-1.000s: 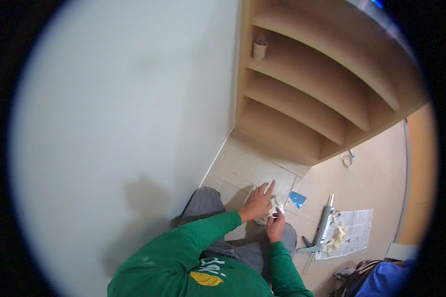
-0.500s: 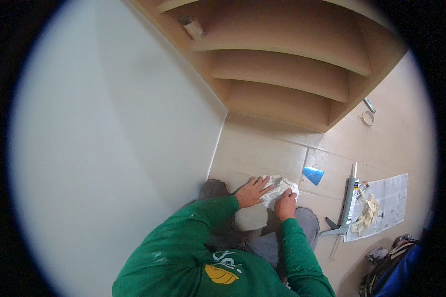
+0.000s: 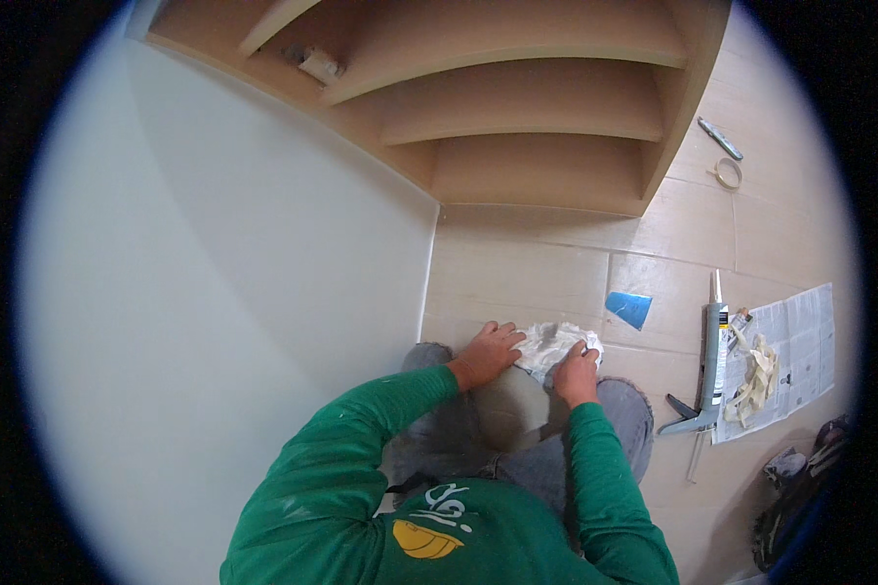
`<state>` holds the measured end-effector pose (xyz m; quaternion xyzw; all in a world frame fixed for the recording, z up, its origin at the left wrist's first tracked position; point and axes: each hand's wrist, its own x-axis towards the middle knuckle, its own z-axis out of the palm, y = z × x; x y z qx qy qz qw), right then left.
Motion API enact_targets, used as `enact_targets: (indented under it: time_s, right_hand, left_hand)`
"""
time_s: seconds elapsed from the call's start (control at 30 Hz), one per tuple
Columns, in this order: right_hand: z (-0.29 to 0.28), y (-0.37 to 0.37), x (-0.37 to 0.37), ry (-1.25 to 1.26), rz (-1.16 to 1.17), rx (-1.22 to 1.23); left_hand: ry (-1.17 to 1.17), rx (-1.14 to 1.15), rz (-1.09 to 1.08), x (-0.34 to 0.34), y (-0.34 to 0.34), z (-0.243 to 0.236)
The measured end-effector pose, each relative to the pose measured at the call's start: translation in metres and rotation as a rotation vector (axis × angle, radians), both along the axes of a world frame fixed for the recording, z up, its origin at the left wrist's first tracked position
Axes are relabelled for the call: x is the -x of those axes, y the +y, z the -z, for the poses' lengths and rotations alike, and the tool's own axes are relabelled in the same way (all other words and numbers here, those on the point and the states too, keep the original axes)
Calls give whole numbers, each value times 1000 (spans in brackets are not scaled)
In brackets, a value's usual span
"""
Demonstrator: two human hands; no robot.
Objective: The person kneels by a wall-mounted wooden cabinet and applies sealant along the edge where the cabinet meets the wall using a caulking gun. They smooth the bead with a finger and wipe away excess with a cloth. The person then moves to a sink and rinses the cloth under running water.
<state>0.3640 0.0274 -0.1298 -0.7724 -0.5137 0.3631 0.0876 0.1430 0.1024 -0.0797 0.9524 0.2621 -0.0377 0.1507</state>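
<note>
A crumpled white cloth [image 3: 553, 343] is spread low between my knees, just above the tiled floor. At its left edge my left hand [image 3: 488, 357] holds it with bent fingers. The fingers of my right hand [image 3: 578, 374] pinch the cloth's right side, thumb and forefinger together. To the right of the cloth, a flat blue piece with slanted sides [image 3: 629, 309] lies on the floor, touched by neither hand. Farther right lies a grey caulking gun [image 3: 714, 363] with a cartridge in it, its nozzle pointing away from me.
A wooden shelf unit [image 3: 537, 175] stands ahead against the white wall [image 3: 263, 224] on my left; a whitish roll [image 3: 319, 66] lies inside. Right: newspaper [image 3: 800, 336] bearing crumpled masking tape [image 3: 756, 382], a tape ring [image 3: 728, 174], a utility knife [image 3: 720, 138] and a dark bag [image 3: 800, 497].
My left hand has gone from lying flat with spread fingers on the cloth to bent fingers at its left edge. My right hand still grips the right side. The view has shifted.
</note>
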Motion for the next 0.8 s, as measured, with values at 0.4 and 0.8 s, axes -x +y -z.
enact_targets:
  time_s: [0.4,0.8]
  right_hand:
    - [-5,6,3,115,7,41]
    - [-9,8,2,125,0,64]
  left_hand:
    - [-78,-57,-291,12,-13,-6]
    - [-40,-77,-451,22,-26,1]
